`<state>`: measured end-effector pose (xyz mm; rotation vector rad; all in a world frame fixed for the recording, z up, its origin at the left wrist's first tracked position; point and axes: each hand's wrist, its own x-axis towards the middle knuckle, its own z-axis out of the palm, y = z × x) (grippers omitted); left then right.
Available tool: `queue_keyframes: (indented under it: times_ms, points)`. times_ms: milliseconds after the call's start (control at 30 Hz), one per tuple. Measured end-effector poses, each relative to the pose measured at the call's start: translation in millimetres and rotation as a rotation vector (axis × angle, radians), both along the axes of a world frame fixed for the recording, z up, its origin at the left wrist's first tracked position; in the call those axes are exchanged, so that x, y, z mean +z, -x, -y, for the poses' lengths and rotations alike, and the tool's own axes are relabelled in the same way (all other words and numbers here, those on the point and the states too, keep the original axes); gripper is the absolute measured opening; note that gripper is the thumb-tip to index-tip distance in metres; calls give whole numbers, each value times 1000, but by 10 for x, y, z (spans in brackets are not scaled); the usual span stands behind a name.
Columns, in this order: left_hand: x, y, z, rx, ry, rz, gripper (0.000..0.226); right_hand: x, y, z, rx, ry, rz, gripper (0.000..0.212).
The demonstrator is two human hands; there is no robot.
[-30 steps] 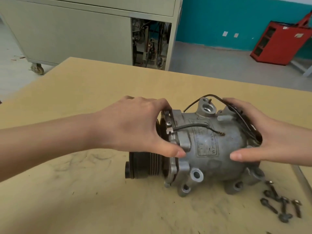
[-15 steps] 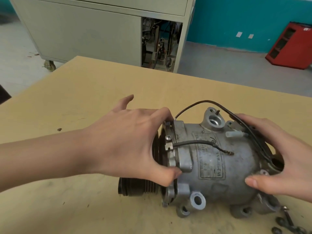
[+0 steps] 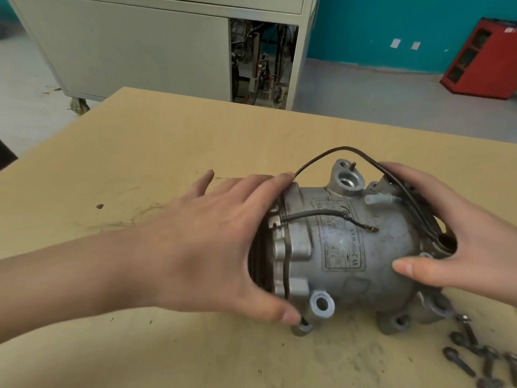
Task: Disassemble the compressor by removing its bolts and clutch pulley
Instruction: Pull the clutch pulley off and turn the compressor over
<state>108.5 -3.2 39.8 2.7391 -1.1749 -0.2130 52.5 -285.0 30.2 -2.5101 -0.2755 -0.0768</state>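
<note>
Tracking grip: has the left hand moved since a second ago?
Yes. Against the compressor, the left hand slid its thumb down the flange to the lowest lug.

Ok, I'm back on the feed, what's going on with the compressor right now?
A person has both hands on the compressor, which lies on its side on the tan table. The left hand grips the pulley end, mostly hiding the clutch pulley, which is not yet off. The right hand holds the rear end, over the black wire. Several loose bolts lie on the table near the rear end, so at least some seem already removed.
</note>
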Motion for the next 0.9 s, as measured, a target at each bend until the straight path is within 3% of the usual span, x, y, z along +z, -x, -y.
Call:
queue_keyframes:
  times_ms: [233, 400, 500, 700, 900]
  points:
    - [-118, 37, 15, -43, 69, 192, 119, 5, -14, -16, 24, -82, -84, 108]
    - [-135, 1, 17, -64, 71, 252, 120, 15, -8, -62, 16, -118, -29, 86]
    - [-136, -27, 17, -77, 67, 275, 120, 40, -23, -57, 9, -88, 1, 85]
    - [-24, -258, 53, -6, 135, 66, 122, 262, -353, -32, 46, -26, -110, 85]
    - [-35, -483, 98, 76, 212, 13, 121, 300, -740, -21, 63, -68, -149, 76]
